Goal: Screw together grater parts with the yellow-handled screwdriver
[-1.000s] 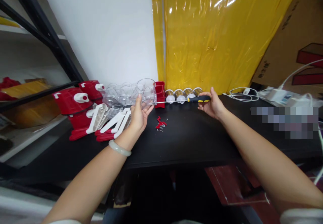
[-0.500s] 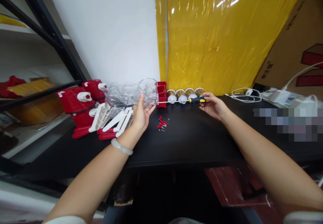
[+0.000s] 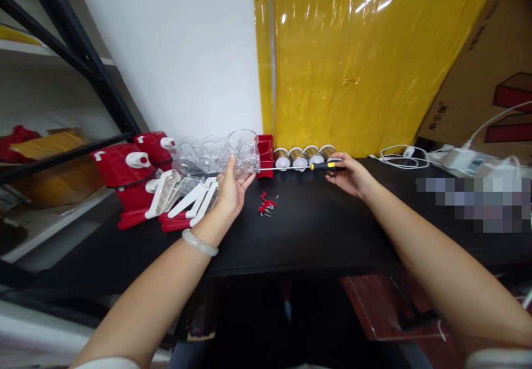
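My left hand grips a clear plastic container, held just above the black table. My right hand is closed round the yellow-and-black handle of a screwdriver. Its long thin shaft runs left and its tip meets the container's side. A pale bangle sits on my left wrist. Small red clips and tiny screws lie on the table between my hands.
Red bases, white handle parts and more clear containers lie at the left. A red part and metal drums line the yellow sheet. White cables and chargers lie right. A black shelf frame stands left.
My right hand has rolled slightly on the screwdriver handle, its fingers lower over it than a second ago. My left hand and the container stay where they were.
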{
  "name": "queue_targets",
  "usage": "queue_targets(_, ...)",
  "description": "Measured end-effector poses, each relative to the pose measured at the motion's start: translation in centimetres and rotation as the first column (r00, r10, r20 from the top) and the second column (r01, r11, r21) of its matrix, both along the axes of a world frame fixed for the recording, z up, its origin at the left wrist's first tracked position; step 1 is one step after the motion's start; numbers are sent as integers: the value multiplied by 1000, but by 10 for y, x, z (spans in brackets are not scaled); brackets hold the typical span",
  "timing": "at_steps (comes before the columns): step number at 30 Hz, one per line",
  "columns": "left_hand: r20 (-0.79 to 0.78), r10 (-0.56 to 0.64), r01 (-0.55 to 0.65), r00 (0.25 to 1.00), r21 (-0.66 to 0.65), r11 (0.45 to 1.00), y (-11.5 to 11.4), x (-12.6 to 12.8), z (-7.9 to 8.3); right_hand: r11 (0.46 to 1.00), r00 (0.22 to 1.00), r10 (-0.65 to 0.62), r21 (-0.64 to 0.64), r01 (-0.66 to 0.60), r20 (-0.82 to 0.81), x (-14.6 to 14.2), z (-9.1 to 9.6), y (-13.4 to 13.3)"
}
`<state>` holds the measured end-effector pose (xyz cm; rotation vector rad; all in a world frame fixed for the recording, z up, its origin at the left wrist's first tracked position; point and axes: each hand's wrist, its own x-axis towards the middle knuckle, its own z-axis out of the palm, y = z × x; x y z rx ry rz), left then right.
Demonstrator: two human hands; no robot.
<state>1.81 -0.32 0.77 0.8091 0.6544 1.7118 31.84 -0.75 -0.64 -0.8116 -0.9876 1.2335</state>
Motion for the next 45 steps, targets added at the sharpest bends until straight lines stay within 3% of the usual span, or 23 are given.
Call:
queue_targets(5,-17,14,-14,1000,7,1000,1,-1,-1,1000,998,18,-27,-16,57,1,-4,5)
queue_targets(10,-25,11,-11,1000,8,1000,0,0,0,995,962,-82,-40,95,260,2,-10,11)
queue_targets(13,-8,13,-13,1000,4,1000,0,0,0,996,979,-76,-32,83,192,2,-7,8)
queue_targets(18,11,13,-13,1000,-3,1000,1,-1,0,999,999,38,6,-39,27,1,-1,0)
queue_targets(24,-5,18,-18,1000,-1,1000,1,-1,0,996,988,-51,-62,60,143,0,-6,7)
queue_targets(29,-6,20,-20,1000,-8,1000,0,0,1,999,969,-27,-23,34,247,1,-10,10)
queue_targets(34,16,9,-9,1000,-10,1000,0,0,1,1000,1000,1,-19,-1,-7,2,-2,3)
queue_targets(37,11,3,-3,1000,-5,1000,1,0,0,1000,997,18,-10,-19,-78,2,1,2)
queue_targets(41,-6,12,-12,1000,1,1000,1,0,-1,999,999,-23,-44,24,26,0,-4,7)
queue_targets(45,-1,11,-11,1000,3,1000,2,0,-1,1000,990,-20,13,18,141,-1,-7,8)
